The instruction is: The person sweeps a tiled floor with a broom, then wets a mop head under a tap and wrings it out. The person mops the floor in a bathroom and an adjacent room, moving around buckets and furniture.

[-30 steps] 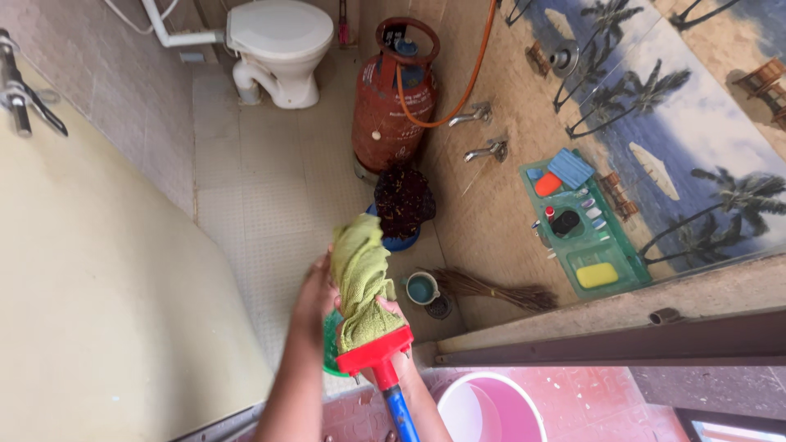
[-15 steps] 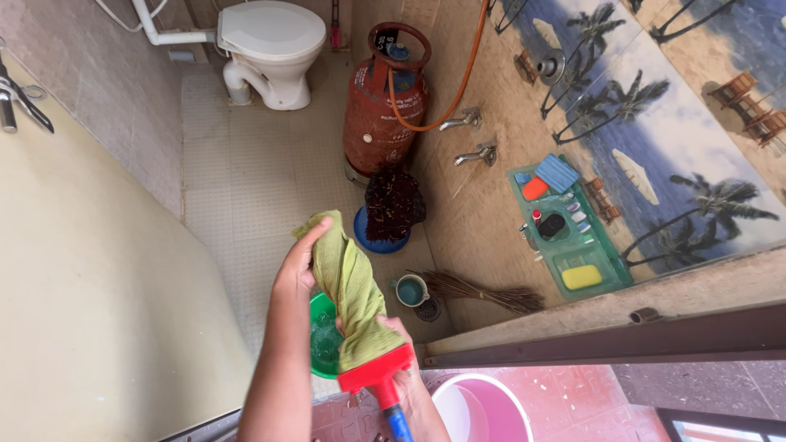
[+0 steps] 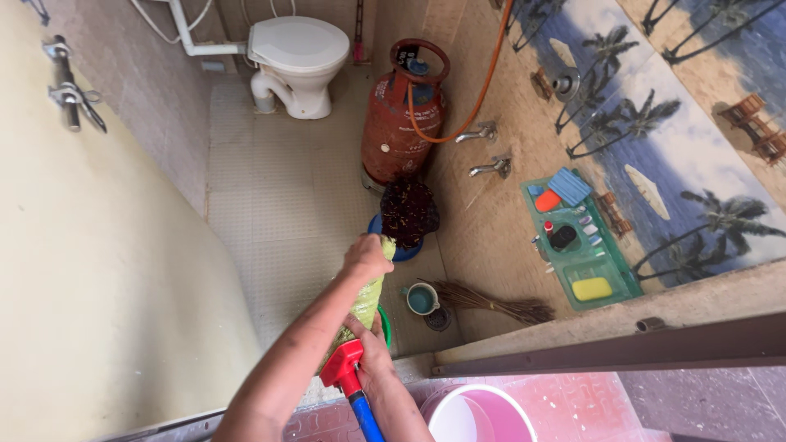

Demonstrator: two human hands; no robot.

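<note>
Low in the centre of the frame, the mop's green cloth (image 3: 368,296) is twisted into a tight rope above its red head (image 3: 341,366). The left hand (image 3: 366,257) clamps its top; the right hand (image 3: 375,358) grips its base. A green basin (image 3: 385,326) sits beneath.

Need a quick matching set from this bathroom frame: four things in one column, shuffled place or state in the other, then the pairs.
Things:
1. White ceramic toilet
2. Red metal gas cylinder
3. Green twisted mop cloth
4. Pink plastic bucket

Places or states:
A. Gripped between the left hand and right hand
B. Far end of the floor, lid shut
C. Bottom edge of the view, on the pink floor
D. Against the right wall, orange hose attached

Pairs: 1-B, 2-D, 3-A, 4-C
</note>
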